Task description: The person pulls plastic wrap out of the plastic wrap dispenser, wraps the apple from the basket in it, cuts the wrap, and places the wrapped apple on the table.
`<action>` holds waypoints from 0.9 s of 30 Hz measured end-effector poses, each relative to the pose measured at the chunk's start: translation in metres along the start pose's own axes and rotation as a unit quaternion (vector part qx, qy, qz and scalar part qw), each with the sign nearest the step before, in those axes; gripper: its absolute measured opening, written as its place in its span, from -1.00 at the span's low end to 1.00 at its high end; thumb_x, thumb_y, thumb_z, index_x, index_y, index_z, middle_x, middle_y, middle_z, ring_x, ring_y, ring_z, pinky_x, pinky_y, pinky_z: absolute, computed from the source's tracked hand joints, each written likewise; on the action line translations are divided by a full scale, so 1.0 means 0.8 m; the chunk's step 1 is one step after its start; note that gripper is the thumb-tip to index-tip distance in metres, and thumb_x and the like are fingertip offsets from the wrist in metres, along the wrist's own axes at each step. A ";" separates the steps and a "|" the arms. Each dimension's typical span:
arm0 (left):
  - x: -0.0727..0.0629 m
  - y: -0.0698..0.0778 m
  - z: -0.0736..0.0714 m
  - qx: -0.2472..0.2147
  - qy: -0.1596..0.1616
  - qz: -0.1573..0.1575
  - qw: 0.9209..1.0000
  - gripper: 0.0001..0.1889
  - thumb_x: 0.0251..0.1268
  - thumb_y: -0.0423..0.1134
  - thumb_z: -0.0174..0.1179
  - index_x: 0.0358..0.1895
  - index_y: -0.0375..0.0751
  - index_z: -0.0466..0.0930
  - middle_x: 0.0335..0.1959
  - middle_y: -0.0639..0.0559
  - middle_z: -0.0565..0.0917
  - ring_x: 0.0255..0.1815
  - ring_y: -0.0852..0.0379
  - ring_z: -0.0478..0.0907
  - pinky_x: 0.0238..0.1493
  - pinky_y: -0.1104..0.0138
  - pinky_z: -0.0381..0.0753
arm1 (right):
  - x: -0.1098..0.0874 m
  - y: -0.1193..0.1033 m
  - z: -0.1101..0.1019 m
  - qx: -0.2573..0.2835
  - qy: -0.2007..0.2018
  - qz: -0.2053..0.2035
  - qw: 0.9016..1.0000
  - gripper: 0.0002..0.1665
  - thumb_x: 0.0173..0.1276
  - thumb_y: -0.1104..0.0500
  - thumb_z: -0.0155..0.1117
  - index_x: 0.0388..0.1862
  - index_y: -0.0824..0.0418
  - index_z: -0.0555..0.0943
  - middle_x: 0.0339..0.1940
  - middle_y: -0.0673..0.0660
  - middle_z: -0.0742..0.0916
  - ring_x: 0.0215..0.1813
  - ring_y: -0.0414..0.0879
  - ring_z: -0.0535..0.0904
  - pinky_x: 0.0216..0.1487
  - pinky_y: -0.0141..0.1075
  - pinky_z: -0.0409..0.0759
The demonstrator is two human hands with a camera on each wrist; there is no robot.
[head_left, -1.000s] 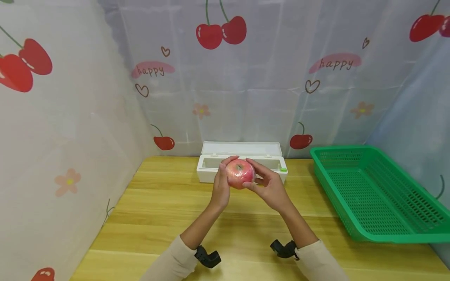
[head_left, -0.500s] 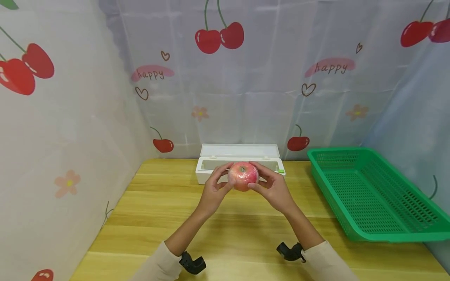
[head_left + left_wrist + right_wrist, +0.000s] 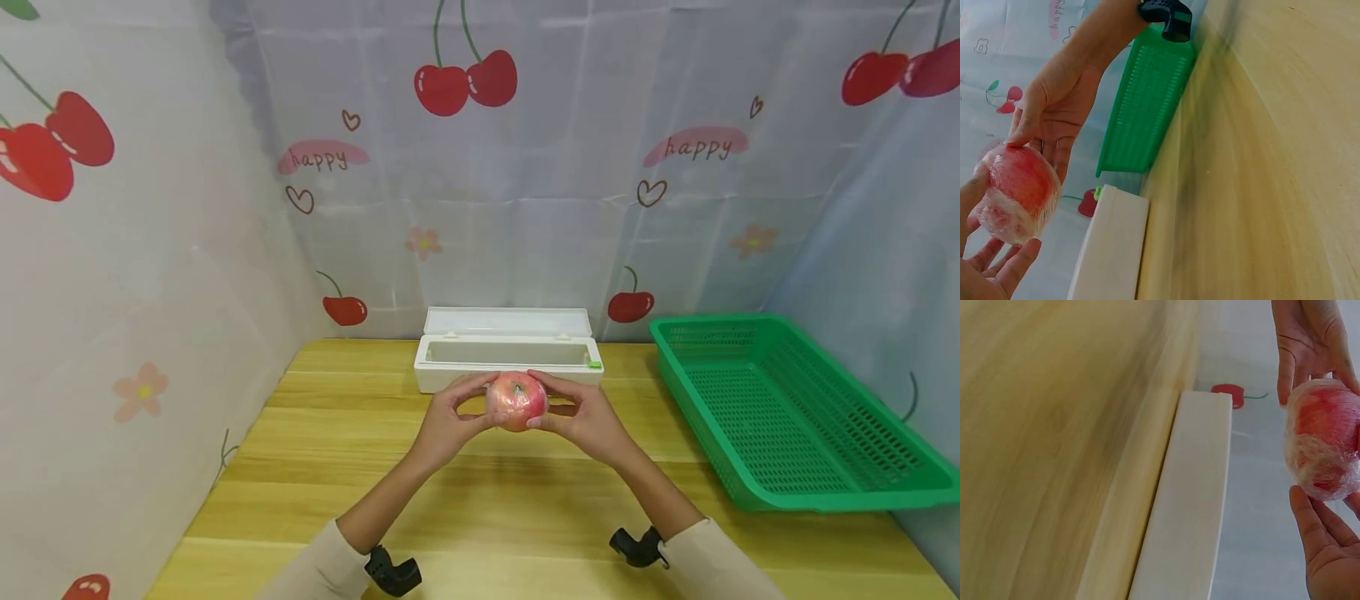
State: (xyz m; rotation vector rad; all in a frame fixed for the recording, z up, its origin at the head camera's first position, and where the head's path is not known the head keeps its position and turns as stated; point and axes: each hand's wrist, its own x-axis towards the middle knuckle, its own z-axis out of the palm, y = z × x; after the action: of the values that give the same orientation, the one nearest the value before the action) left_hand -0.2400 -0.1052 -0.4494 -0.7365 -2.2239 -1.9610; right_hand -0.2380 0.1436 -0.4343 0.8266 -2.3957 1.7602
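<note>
A red apple [image 3: 516, 402] wrapped in clear plastic film is held up over the table between both hands. My left hand [image 3: 442, 423] grips its left side, thumb at the front and fingers behind. On the opposite side my right hand [image 3: 588, 419] pinches it between thumb and fingers. The stem end faces up in the head view. Bunched film gathers on the underside of the apple [image 3: 1022, 181] in the left wrist view, and the right wrist view shows the same crumpled film on the apple [image 3: 1322, 440].
Behind the hands stands a long white box [image 3: 429, 380] with its lid [image 3: 507, 320] raised and a small green piece at its right end. To the right is a green plastic basket [image 3: 738, 471]. A cherry-print curtain [image 3: 525, 217] surrounds the wooden table [image 3: 300, 467].
My left hand has gone from lying flat along the apple to gripping it with thumb and fingers. Both hands have brought the apple lower in the head view, away from the white box.
</note>
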 end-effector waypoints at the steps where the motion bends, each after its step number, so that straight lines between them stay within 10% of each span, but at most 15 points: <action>1: -0.001 -0.003 0.000 0.010 0.001 0.001 1.000 -0.44 0.19 -0.34 0.48 0.31 -0.09 0.61 0.23 -0.03 0.59 0.20 -0.04 0.58 0.15 0.14 0.66 | -0.001 0.003 0.000 0.005 -0.003 0.006 1.000 -0.21 0.22 0.20 0.56 0.43 0.18 0.51 0.35 0.19 0.62 0.24 0.17 0.63 0.07 -0.19 0.70; 11: -0.012 -0.027 0.004 0.017 -0.039 -0.029 0.999 -0.41 0.16 -0.36 0.49 0.31 -0.18 0.59 0.26 -0.10 0.60 0.18 -0.09 0.63 0.27 -0.17 0.50 | -0.014 0.023 0.004 0.005 -0.034 0.044 0.998 -0.20 0.17 0.20 0.60 0.39 0.29 0.52 0.35 0.25 0.61 0.25 0.21 0.61 0.06 -0.15 0.70; 27: -0.034 -0.064 0.011 -0.027 -0.091 -0.137 0.986 -0.38 0.22 -0.43 0.43 0.38 -0.19 0.52 0.39 -0.19 0.48 0.30 -0.19 0.53 0.19 0.20 0.63 | -0.036 0.054 0.023 -0.041 -0.064 0.092 0.993 -0.16 0.16 0.16 0.61 0.38 0.40 0.49 0.30 0.32 0.63 0.19 0.21 0.64 0.04 -0.16 0.71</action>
State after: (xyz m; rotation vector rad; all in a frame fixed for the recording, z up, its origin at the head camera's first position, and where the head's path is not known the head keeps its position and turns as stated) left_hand -0.2348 -0.1081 -0.5080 -0.6723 -2.5071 -2.1629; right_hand -0.2275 0.1468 -0.4883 0.7514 -2.6873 1.7015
